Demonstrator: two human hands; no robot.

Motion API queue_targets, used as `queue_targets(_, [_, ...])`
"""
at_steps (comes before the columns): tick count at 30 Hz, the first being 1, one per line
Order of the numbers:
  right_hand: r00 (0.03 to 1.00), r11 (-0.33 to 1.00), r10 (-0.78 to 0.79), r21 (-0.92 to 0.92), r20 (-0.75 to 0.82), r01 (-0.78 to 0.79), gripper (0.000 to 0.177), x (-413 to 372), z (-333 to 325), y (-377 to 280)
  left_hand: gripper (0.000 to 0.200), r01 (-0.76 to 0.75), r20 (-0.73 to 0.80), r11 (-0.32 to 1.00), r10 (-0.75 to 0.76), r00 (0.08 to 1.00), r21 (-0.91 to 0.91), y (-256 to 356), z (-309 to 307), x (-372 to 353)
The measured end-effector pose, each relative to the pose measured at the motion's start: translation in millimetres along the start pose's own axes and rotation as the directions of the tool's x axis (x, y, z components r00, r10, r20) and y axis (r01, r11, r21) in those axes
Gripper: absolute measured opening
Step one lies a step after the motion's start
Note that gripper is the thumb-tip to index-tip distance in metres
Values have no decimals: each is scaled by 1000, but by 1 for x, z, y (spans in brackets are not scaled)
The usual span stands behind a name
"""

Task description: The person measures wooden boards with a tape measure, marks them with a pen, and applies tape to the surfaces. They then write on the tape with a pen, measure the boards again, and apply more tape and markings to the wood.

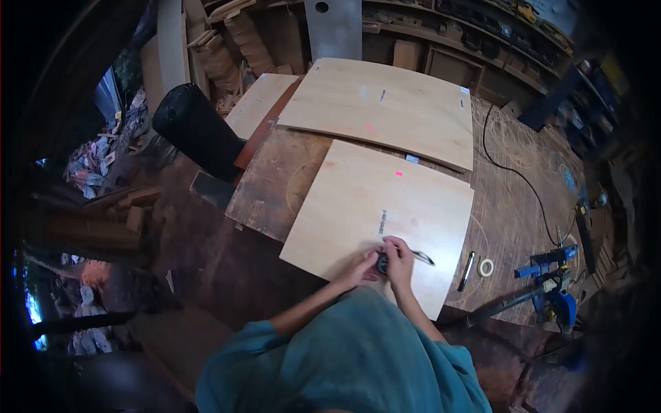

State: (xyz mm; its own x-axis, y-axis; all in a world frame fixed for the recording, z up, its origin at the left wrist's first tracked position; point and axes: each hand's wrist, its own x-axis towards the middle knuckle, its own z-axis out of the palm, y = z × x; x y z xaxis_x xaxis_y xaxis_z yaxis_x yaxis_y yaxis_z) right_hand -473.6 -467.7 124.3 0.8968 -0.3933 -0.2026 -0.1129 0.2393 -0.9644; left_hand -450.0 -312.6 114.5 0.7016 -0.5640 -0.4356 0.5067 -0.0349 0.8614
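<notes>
A pale plywood panel [351,186] lies on the worn workbench near my body, with a pink mark and dark printed text on it. Over its near part, my left hand [359,268] and my right hand [399,260] come together around a small round dark object [383,262]. The fingers of my left hand are closed against its left side. My right hand is closed at its other side, and a thin dark strap or cord [423,257] sticks out to the right of it. What the object is cannot be made out.
A larger plywood panel [399,96] lies farther back on the bench [513,148]. At right are a tape roll [486,268], a slim metallic tool [467,269], a black cable [520,173] and a blue clamp-like tool [561,303]. A black cylinder [196,127] stands at left.
</notes>
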Motion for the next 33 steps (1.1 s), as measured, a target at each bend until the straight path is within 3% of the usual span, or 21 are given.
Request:
queue_targets(2, [939,868,-318,-358,134,345,27,-19,8,-7,49,160,142,850,-101,985,-502,-18,5,1])
queue_targets(4, [921,843,-327,-376,211,385,29,-32,5,-13,41,80,57,824,-58,997,-560,-21,15,-9])
queue_targets(7, [905,800,-292,-440,308,408,34,-50,-9,-30,32,-175,-131,972,155,979,-156,-17,16,-24])
queue_targets(9, [916,783,-248,-491,315,381,37,-56,-24,-32,32,-211,-195,975,194,961,-71,-38,-8,-16])
queue_targets(12, [953,842,-162,-467,254,268,39,-57,-55,-26,32,-342,-440,920,391,809,189,-35,-39,-11])
queue_targets(13, [957,784,-126,-565,261,257,37,-52,-70,-19,31,-361,-492,893,449,746,268,-32,-54,-4])
queue_targets(14, [967,714,-82,-663,242,226,35,-52,-89,-12,31,-370,-521,865,500,692,339,-32,-69,8])
queue_targets(15, [965,694,-163,-671,206,260,26,-53,-103,-6,33,-378,-531,837,545,649,397,-37,-87,24])
queue_targets(17, [974,647,-191,-731,120,217,22,-60,-130,4,33,-314,-485,754,626,610,578,-14,-91,29])
queue_targets(18, [961,592,-248,-766,120,248,19,-62,-144,5,29,-394,-482,787,607,632,474,-3,-82,30])
queue_targets(21, [962,714,-258,-689,-92,125,17,-67,-180,13,26,-366,-504,752,646,574,548,-11,-84,42])
queue_targets(24, [860,786,-313,-618,-404,-4,20,-50,-232,34,25,-428,-509,763,644,572,484,-14,-76,44])
queue_targets(25, [831,700,-308,-702,-463,-131,21,-42,-252,40,23,-469,-521,773,635,571,428,-14,-76,41])
queue_targets(27, [811,555,-271,-773,-518,-307,29,-30,-283,38,23,-449,-489,743,667,562,496,-12,-75,42])
queue_targets(28, [825,510,-227,-785,-518,-352,36,-24,-288,34,23,-429,-450,709,694,562,559,-13,-78,41])
queue_targets(30, [840,470,-102,-770,-533,-431,38,-14,-283,28,24,-401,-474,753,647,598,521,-14,-84,40])
queue_targets(33, [863,348,-87,-827,-498,-442,45,-5,-271,33,24,-366,-489,759,636,597,539,-10,-89,31])
